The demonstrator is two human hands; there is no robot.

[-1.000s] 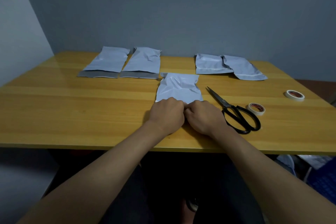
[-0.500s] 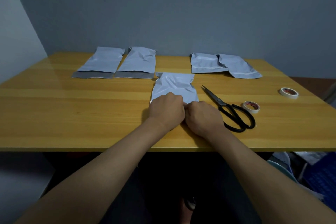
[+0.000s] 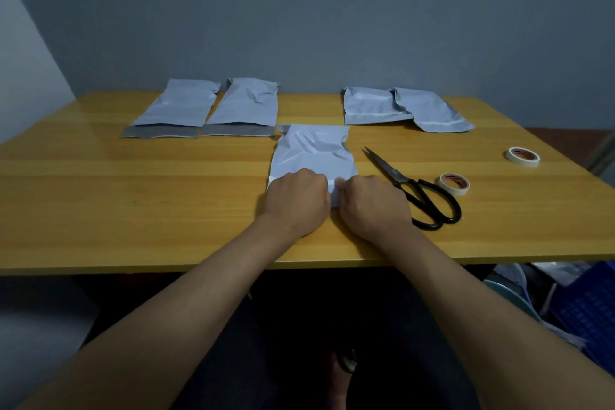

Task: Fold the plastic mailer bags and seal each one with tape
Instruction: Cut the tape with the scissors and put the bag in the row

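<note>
Five mailer bags on table: one [image 3: 312, 153] under fingers, near edge gripped by curled left hand [image 3: 297, 201] and right hand [image 3: 372, 206], fold unfinished, untaped; beyond fingers, two [image 3: 213, 106] with flaps open, two [image 3: 406, 108] apparently folded; tape roll [image 3: 454, 183] untouched, right of fingers.

On the wooden desk [image 3: 166, 196], the left hand [image 3: 297, 201] and right hand [image 3: 372, 206] sit side by side, fingers curled over the near edge of a crinkled white mailer bag [image 3: 314, 153]. Black scissors [image 3: 416, 193] lie just right of it, a tape roll [image 3: 453, 183] beside the handles and another tape roll [image 3: 523, 156] farther right. Two open bags [image 3: 206, 108] lie far left, two folded bags [image 3: 404, 108] far right.
</note>
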